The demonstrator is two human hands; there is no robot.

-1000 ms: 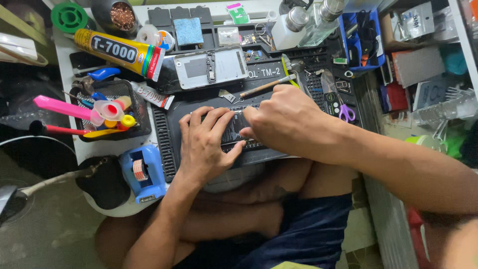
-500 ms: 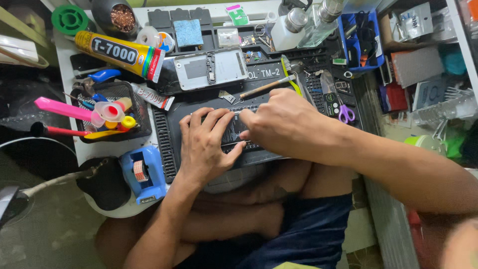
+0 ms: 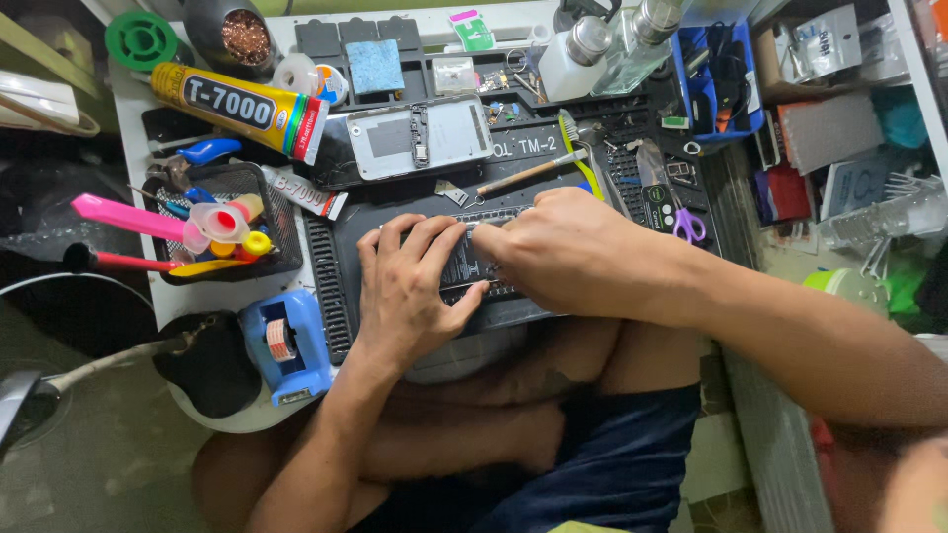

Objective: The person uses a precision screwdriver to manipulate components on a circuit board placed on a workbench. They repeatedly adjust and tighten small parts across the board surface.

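Head view: a dark, flat phone part [image 3: 472,268] lies on the black work mat [image 3: 341,296], just below the opened phone shell [image 3: 420,138]. Most of it is covered. The left hand [image 3: 410,286] lies palm down, fingers spread, pressing on its left end. The right hand [image 3: 573,252], knuckles up, has its fingertips bunched narrowly on its top edge.

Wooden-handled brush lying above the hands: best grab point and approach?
Grip the brush mid-handle, pinching across its narrow width from above. It lies flat on the black work mat, handle slanting down-left, bristle head up-right beside small parts. The handle's middle is bare; the right hand lies just below.
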